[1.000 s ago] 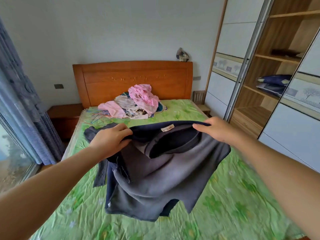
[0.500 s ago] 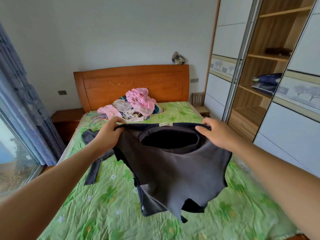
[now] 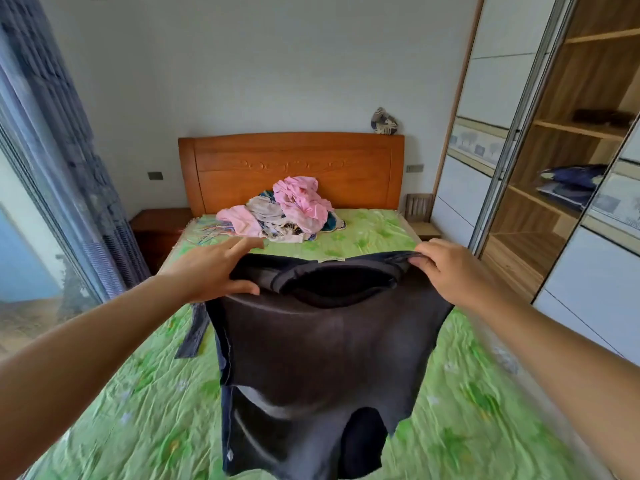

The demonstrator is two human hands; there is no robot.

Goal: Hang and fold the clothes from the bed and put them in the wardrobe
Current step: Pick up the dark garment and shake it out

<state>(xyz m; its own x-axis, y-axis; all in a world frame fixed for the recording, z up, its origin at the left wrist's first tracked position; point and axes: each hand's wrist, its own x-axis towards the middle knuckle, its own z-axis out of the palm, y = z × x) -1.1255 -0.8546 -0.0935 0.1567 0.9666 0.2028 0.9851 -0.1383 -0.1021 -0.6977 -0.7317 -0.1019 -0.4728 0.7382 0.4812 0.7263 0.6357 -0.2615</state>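
Observation:
I hold a dark grey pair of trousers [image 3: 311,358] up by its waistband over the bed [image 3: 145,410]. My left hand [image 3: 211,271] grips the waistband's left side with thumb under and fingers stretched out above. My right hand [image 3: 446,268] pinches the right side of the waistband. The garment hangs straight down, its legs reaching the bottom of the view. A pile of pink, white and patterned clothes [image 3: 287,213] lies near the wooden headboard [image 3: 291,168]. The open wardrobe [image 3: 568,188] with wooden shelves stands to the right.
A dark strip of cloth [image 3: 194,334] lies on the green sheet left of the trousers. Folded blue bedding [image 3: 571,183] sits on a wardrobe shelf. A nightstand [image 3: 159,230] and curtains [image 3: 69,161] are at the left, a small stool [image 3: 419,213] at the right of the bed.
The trousers have been lifted and shaken out, from bunched to hanging flat and straight. My left hand's fingers have spread out over the waistband. The view tilted up slightly.

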